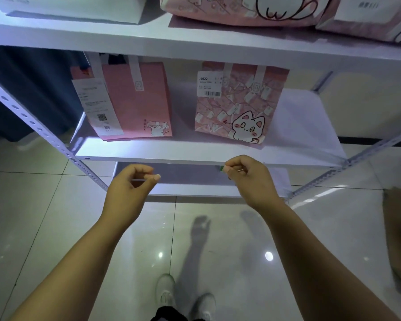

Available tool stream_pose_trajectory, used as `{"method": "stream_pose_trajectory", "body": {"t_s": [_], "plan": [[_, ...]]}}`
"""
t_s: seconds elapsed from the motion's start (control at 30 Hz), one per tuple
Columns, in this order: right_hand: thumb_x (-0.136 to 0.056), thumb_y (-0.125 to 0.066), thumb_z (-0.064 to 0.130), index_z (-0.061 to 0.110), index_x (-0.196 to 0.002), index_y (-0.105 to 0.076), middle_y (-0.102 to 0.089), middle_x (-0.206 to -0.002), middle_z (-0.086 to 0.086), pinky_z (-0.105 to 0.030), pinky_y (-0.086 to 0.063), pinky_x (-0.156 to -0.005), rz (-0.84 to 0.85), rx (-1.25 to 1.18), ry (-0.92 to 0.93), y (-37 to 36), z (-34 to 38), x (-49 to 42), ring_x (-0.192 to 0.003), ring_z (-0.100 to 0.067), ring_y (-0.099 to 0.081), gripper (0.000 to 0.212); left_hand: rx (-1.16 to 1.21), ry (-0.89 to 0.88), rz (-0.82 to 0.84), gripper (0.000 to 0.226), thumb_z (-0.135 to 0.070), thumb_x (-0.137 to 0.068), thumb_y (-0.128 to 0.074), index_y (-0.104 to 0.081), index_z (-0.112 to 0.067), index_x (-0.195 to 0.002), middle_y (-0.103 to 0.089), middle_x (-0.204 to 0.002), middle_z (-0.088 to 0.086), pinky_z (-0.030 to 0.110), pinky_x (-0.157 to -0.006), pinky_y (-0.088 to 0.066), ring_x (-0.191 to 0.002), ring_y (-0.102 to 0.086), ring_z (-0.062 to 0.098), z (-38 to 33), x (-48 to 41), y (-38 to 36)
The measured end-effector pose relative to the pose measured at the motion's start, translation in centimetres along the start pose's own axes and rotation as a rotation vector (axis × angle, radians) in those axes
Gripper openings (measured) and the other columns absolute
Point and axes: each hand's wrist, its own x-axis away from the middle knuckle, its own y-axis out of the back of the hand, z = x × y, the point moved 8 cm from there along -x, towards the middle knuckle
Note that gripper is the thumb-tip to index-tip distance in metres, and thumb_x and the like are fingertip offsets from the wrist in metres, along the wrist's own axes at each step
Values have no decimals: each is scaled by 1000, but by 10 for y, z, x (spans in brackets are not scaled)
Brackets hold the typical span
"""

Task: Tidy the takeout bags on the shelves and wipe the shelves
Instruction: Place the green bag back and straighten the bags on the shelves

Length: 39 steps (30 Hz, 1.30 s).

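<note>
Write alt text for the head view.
A left hand and right hand, fingers curled, hover before a white shelf holding two upright pink bags: a receipt-tagged bag and a cartoon-cat bag. The right hand seems to pinch a small green thing.

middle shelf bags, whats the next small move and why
Probably reach the left hand to the left pink bag and square it: it leans askew, apart from the cat bag, and neither hand touches a bag yet. The right hand pinches a small green thing.
</note>
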Motion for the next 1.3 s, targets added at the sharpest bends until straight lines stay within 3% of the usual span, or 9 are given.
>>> {"method": "stream_pose_trajectory", "body": {"t_s": [0.3,0.4,0.7,0.87,1.0,1.1,1.17,1.3], "plan": [[-87,-62,21,30,-80,-63,-65,-81,15,-2,-41,-64,-81,-16,85,-28,-38,-39,-76,7,-57,11,-2,-133,13,10,-25,-82,-68,-63,-32,-86,-67,-85,-11,28,-75,-51,-84,-64,11,38,-53,-13],[-86,-62,22,33,-77,-62,-64,-80,17,-3,-42,-63,-119,-6,143,-37,-51,-57,-75,7,-57,14,0,-209,-6,10,-27,-82,-67,-62,-35,-85,-67,-84,-16,25,-73,-49,-80,-63,2,52,-71,-22],[-87,-61,25,32,-78,-63,-64,-79,23,-5,-42,-62,-236,82,394,-41,-88,-91,-75,4,-57,11,60,-446,-16,13,-25,-81,-70,-62,-34,-85,-67,-84,-21,27,-69,-47,-74,-62,1,85,-114,-80],[-87,-61,24,34,-87,-61,-63,-83,21,-9,-45,-66,-449,123,506,-24,-115,-101,-83,6,-57,10,-20,-646,-67,12,-26,-81,-68,-60,-33,-87,-66,-84,-17,14,-66,-44,-81,-59,-8,77,-126,-122],[-87,-63,18,25,-113,-55,-53,-109,11,-28,-46,-89,-720,190,574,3,-131,-106,-104,-9,-52,28,-93,-769,-138,19,-25,-84,-66,-58,-28,-102,-58,-103,-12,5,-68,-42,-91,-56,-3,58,-141,-149],[-84,-67,18,19,-131,-42,-41,-129,-3,-26,-26,-97,-872,250,474,28,-143,-120,-121,-19,-34,53,-148,-756,-137,43,-27,-85,-65,-50,-21,-125,-47,-123,0,24,-88,-46,-104,-52,12,52,-161,-171],[-84,-67,20,17,-141,-28,-26,-141,-6,-30,-22,-101,-850,257,336,37,-156,-140,-128,-22,-22,69,-243,-661,-112,62,-34,-84,-65,-36,-18,-137,-36,-136,6,38,-100,-40,-120,-42,24,53,-179,-186],[-83,-68,25,18,-147,-9,-13,-148,-7,-45,-23,-110,-722,216,188,37,-173,-174,-135,-28,-15,87,-285,-551,-81,82,-40,-80,-68,-21,-14,-142,-30,-140,18,42,-102,-31,-129,-27,34,58,-208,-204]]}}
